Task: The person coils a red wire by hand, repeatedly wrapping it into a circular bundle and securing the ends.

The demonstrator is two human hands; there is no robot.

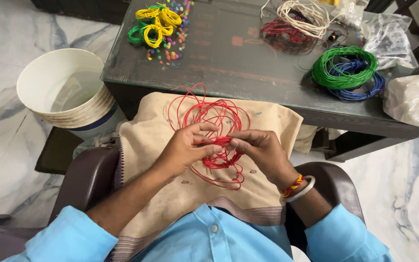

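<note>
While the dark table [229, 63] fills the far side of the scene, with a white bucket [61, 90] on the marble floor to its left, the work itself sits near, over a beige cloth [170, 145] spread on the lap. Far right on the table lie a green wire coil [344, 68] over a blue one [364, 87], with red and white bundles [294, 24] beyond; far left, small yellow and green coils [153, 24] sit beside scattered coloured beads [175, 48]. The red wire [214, 126] loops loosely above the cloth, gathered between both hands. The left hand [185, 148] curls around the bundle, thumb pressed to it; the right hand [260, 148] pinches strands between its fingertips. The step in hand appears to be winding the loose wire into a coil; judging by the stray loops, the next move calls for drawing them in evenly without tangling.
</note>
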